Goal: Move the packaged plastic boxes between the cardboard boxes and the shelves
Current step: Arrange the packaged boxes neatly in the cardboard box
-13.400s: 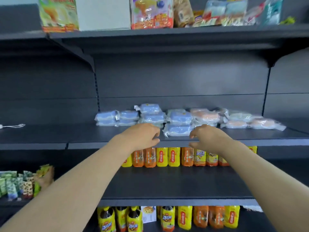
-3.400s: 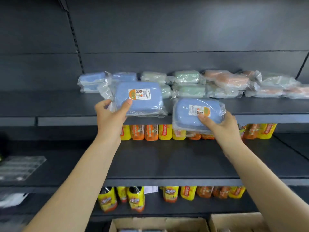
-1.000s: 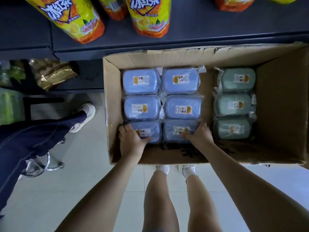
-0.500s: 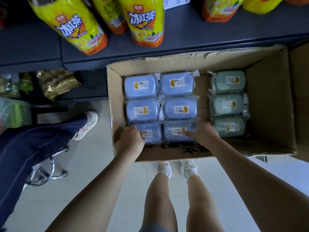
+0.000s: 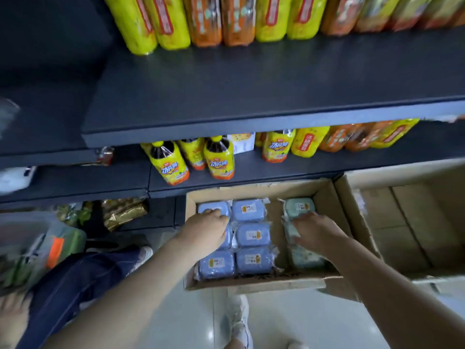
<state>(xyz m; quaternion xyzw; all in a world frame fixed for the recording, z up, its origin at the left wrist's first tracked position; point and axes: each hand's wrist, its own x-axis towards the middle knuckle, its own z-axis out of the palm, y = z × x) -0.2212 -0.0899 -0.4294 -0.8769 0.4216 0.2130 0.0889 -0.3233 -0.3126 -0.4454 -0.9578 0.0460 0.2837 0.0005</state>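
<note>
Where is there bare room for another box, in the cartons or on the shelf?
Free: the cardboard strip between blue boxes and green boxes; the right carton; the shelf before the upper bottles. Crowded: the blue boxes, packed edge to edge.

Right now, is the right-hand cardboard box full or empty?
Empty where visible: the right-hand cardboard box shows only bare bottom flaps; its right end is cropped.

Shop, dark shelves [image 5: 251, 91] lined with bottled drinks [image 5: 169, 163], cardboard box [image 5: 251, 283] of stock
</note>
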